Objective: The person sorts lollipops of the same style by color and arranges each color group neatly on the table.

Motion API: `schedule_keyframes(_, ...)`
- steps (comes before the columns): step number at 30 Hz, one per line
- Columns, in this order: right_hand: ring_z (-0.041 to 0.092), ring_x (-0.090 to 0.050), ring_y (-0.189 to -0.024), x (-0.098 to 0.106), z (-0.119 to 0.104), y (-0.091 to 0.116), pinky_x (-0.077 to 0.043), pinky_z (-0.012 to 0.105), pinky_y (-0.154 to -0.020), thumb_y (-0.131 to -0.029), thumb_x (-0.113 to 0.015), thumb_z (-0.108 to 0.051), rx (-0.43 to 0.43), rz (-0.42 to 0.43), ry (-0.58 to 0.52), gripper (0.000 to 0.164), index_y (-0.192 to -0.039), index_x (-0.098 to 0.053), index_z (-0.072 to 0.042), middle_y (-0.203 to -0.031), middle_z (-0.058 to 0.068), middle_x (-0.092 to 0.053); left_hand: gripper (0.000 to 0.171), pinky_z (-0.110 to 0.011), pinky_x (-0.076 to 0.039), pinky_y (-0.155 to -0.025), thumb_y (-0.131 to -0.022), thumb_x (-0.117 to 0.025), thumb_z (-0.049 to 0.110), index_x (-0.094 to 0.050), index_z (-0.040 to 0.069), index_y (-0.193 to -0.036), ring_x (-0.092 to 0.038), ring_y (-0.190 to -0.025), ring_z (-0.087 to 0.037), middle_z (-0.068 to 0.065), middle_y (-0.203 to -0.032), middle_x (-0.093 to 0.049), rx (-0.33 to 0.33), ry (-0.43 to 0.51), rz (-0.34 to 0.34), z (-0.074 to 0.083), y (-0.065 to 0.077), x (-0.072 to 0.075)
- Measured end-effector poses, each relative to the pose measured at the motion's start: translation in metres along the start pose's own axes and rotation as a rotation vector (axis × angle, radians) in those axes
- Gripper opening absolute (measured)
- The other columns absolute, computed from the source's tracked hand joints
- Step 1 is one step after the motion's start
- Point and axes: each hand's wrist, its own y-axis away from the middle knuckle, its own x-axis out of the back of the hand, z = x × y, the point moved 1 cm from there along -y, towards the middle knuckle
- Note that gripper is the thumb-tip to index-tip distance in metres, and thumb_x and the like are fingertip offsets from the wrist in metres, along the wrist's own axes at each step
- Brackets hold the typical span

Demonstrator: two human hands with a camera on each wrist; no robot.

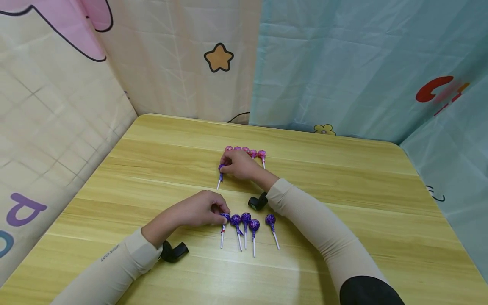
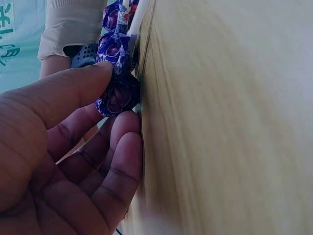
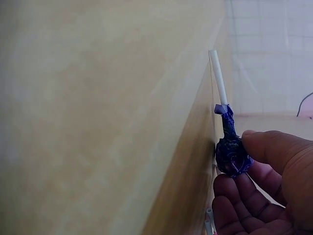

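My right hand pinches the head of a purple-wrapped lollipop between thumb and fingers. Its white stick points toward the near side of the table in the head view. Just beyond that hand lies a row of pink lollipops, partly hidden by the hand. My left hand holds another purple lollipop by its head, thumb on one side and fingertips on the other. To its right several purple lollipops lie close together, sticks toward me. One more purple lollipop lies a little apart at the right.
All of this is on a wood-grain table. A black wrist device sits at the left cuff and another black device at the right cuff. Printed curtains hang behind the table and at its sides.
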Motion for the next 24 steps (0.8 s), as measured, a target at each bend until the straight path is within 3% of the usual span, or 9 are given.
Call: schedule_keyframes(24, 0.018, -0.054, -0.084, 0.0079, -0.0026, 0.0026, -0.045, 0.026, -0.071, -0.094, -0.071, -0.021, -0.011, 0.051, -0.01, 0.013, -0.098, -0.062, -0.012, -0.093, 0.001, -0.063, 0.007, -0.026, -0.051, -0.065, -0.086, -0.077, 0.009, -0.073, 0.012, -0.092, -0.059, -0.072, -0.01, 0.007, -0.083, -0.064, -0.01, -0.002, 0.005, -0.0001, 0.0016, -0.0003)
